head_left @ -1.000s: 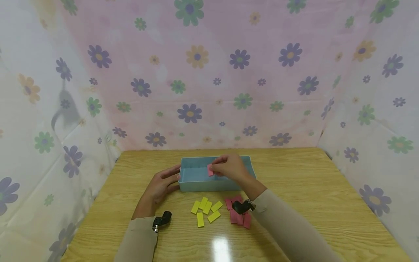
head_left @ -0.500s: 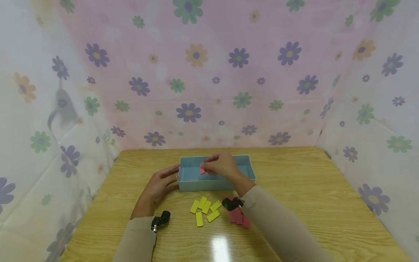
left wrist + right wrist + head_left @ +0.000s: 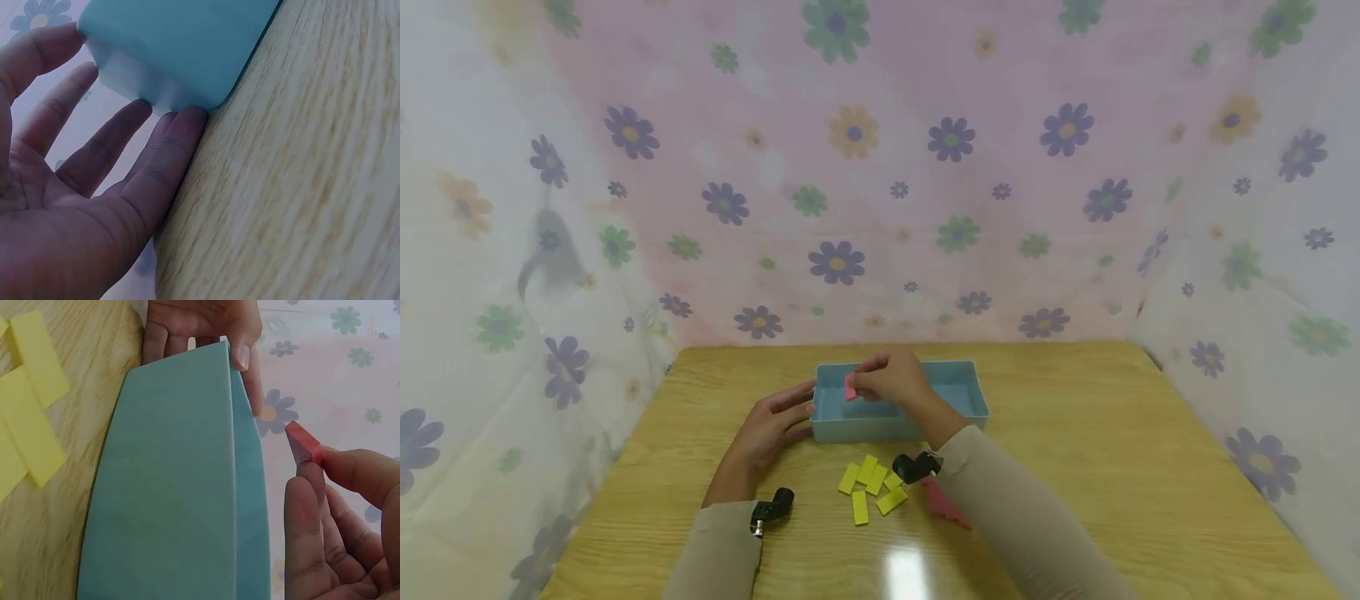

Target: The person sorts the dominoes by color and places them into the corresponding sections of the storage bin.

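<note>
While flowered cloth (image 3: 880, 217) hangs along the far side and both flanks, I have a wood-grained counter (image 3: 1112, 442) spread out below it, with a patch of glare on its near part. Toward the far middle sits a blue box (image 3: 872, 430), upright, its long side facing near. From the near side, two beige sleeves (image 3: 1030, 517) reach in, each wrist carrying a small black camera (image 3: 772, 506). My left grip (image 3: 767, 429) is wide: its fingers are spread, with fingertips touching the box's left end. My right grip (image 3: 891, 379) is narrow, pinching one pink piece between thumb and fingers. Just nearer than the box, a loose group of yellow pieces (image 3: 861, 507) lies flat on the counter, some touching. To their right I see a cluster of pink pieces (image 3: 943, 504), partly hidden under the right forearm, so I cannot count them. The single pinched pink piece (image 3: 850, 387) is over the left part of the box, above its rim; my right wrist view shows it apart from the walls.
</note>
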`<state>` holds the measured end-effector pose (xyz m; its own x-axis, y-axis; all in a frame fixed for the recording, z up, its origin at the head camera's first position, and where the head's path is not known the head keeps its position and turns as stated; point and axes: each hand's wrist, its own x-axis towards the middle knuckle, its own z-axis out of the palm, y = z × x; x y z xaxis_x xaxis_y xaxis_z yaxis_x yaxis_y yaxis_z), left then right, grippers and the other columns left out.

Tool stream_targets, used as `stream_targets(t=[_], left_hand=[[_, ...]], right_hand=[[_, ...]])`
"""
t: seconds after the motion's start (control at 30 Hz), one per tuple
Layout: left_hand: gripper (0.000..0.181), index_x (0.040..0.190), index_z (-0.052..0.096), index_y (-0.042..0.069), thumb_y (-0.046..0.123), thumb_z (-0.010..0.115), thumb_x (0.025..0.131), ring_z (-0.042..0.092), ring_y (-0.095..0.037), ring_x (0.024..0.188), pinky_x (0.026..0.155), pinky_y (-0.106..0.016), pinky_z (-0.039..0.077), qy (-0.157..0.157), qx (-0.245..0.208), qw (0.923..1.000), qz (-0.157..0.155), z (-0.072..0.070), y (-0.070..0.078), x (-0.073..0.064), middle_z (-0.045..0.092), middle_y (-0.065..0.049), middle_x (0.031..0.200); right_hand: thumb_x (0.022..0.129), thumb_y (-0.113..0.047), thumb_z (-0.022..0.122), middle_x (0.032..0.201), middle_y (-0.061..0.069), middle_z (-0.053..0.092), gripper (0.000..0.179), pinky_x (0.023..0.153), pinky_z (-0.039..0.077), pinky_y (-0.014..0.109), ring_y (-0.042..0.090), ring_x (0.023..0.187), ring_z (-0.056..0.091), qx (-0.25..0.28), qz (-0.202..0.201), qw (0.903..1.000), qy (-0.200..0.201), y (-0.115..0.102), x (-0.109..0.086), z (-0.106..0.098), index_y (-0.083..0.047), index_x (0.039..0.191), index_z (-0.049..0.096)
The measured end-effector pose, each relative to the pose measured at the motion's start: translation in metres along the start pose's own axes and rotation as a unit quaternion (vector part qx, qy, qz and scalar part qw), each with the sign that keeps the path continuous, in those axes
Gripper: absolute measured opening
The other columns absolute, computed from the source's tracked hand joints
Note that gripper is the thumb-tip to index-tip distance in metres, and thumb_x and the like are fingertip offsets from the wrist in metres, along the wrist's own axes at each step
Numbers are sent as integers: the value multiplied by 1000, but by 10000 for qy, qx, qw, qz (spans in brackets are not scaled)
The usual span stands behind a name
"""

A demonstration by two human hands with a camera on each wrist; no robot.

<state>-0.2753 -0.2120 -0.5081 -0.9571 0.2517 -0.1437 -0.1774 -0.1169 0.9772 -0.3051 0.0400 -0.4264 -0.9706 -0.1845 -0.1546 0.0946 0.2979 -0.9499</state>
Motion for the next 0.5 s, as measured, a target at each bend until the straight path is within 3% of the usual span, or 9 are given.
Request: stream_targets(t=[0.2, 0.5], left_hand=[[49, 148, 59, 21, 16, 69, 101, 57, -28, 136, 102, -44, 57, 139, 73, 9999, 5, 1, -2, 3, 52, -4, 156], [50, 149, 58, 21, 16, 69, 101, 57, -28, 137, 102, -45, 57, 126, 92, 9999, -45, 1, -2, 3, 51, -7, 157]], right_hand=[[86, -25, 87, 95, 6, 77, 21, 82, 64, 44, 28, 89, 78, -126, 155, 9998, 49, -6, 8, 6, -11, 99, 79], [87, -15, 85, 87, 8, 78, 12, 82, 64, 44, 24, 82, 78, -214, 399, 9988, 182, -11, 16, 13, -7, 94, 79]])
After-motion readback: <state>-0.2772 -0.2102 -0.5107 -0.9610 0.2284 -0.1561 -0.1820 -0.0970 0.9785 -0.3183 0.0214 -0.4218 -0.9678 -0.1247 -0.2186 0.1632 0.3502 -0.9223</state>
